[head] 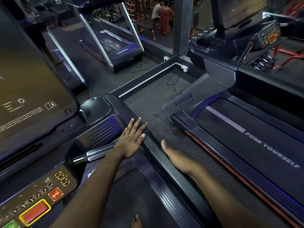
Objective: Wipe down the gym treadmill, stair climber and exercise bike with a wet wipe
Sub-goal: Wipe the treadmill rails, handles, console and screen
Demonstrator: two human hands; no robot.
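- Here, at far left, the screen (32,76) and button panel (37,201) mark the head of the treadmill (105,127) the person stands on, close in front of both arms.
- The left hand (133,137) lies palm down on the console's right-hand corner, fingers straight and a little spread. It is the nearer hand for the console.
- No wet wipe shows. I cannot tell whether one sits under that palm.
- The side rail (154,152) runs lengthwise from that corner back toward the person's right, so strokes would likely follow that line.
- The right hand (176,160), seen edge-on with fingers straight and together, is over the rail. Contact is unclear.
- Right of it, a strip of floor (148,104) leaves open room before the neighbouring treadmill (246,139).
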